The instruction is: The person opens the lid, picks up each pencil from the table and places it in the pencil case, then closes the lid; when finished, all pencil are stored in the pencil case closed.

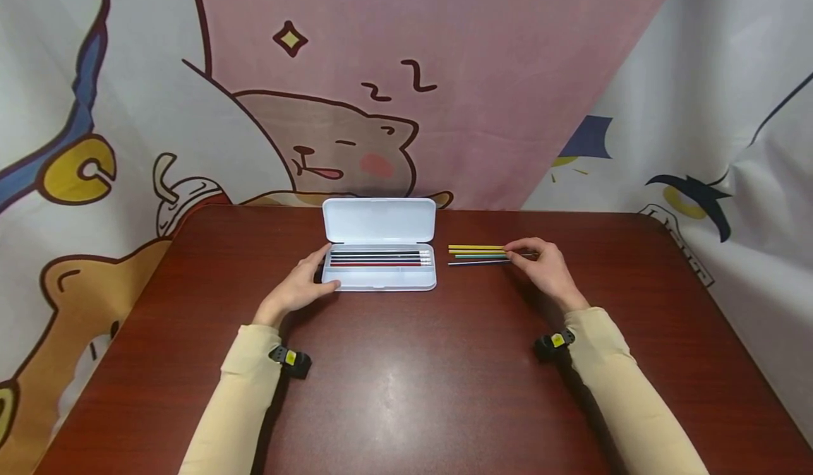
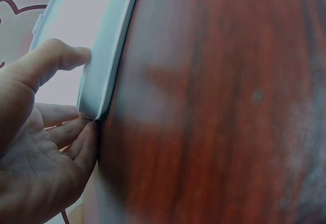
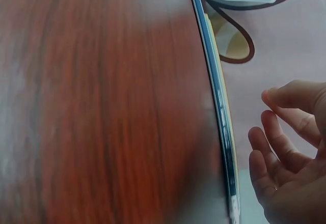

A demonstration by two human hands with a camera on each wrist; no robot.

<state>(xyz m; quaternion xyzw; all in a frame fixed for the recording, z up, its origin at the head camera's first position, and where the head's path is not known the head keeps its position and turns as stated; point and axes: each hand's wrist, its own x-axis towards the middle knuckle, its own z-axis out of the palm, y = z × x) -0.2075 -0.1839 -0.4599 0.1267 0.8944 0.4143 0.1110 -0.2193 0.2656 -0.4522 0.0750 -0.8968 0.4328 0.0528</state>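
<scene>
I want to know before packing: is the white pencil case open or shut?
Open: the pencil case has its lid raised at the back, exposing pencils inside.

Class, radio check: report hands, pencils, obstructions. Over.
Left hand gripping left end of open pencil case. Right hand above loose pencils, none gripped. More pencils inside case. Path to case: no obstruction visible.

Two "Z" letters (image 1: 419,75) on pink backdrop (image 1: 508,73); lettering at right (image 1: 689,257) unclear.

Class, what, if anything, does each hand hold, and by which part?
The left hand grips the open white rectangular pencil case by its left end; the right hand appears to hold nothing.
</scene>
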